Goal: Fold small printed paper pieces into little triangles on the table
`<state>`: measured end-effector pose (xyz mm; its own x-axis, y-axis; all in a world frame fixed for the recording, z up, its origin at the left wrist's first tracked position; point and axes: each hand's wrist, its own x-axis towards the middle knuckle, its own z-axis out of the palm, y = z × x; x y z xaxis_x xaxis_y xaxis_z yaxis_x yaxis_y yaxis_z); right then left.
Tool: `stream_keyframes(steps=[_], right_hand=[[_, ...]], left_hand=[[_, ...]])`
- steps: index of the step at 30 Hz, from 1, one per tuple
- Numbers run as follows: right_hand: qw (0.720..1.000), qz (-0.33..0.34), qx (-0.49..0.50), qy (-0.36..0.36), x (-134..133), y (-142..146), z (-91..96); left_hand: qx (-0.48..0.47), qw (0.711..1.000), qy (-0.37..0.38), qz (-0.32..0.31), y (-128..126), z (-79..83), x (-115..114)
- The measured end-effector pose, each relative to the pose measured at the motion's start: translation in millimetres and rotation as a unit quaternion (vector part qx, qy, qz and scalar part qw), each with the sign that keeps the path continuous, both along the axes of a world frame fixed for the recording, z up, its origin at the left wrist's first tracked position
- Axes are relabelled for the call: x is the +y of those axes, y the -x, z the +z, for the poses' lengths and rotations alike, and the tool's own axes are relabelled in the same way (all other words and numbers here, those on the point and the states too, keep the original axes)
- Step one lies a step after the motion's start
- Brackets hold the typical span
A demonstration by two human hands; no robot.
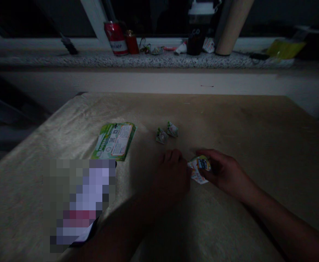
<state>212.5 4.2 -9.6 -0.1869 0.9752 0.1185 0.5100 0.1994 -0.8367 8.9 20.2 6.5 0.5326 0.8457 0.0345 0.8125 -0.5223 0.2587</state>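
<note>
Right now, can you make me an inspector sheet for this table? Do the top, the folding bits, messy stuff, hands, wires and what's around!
Surface: tan table, dimly lit, brighter and wrinkled-looking on the left.
Work things: printed piece between the hands; two small folded pieces beyond; flat green printed packet to the left.
Clutter: phone-like device nearer than the packet, mostly pixelated.
Left hand: fingers curled beside the printed piece; grip unclear.
Right hand: pinching the printed piece.
Cables: nothing seen for certain; too dim.
Surroundings: speckled windowsill with red can, dark cup and yellow item.
</note>
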Motion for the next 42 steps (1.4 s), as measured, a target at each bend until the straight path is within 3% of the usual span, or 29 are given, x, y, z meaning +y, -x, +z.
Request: stream_keyframes(steps=[10,17,28,42], right_hand=[[1.000,0.006,0.003,-0.011,0.0,3.4,3.0],[0.996,0.039,-0.032,-0.069,1.7,2.0,7.5],[0.966,0.122,-0.205,-0.098,1.3,-14.3,13.4],[0.953,0.151,-0.252,-0.072,-0.9,-11.9,16.6]], left_hand=[[0.007,1.000,0.014,0.001,-2.5,3.0,1.6],[0.012,1.000,0.013,-0.002,-2.2,5.2,1.4],[0.006,1.000,0.002,-0.004,-1.4,2.3,1.7],[0.022,1.000,0.006,-0.002,-2.9,6.3,2.0]])
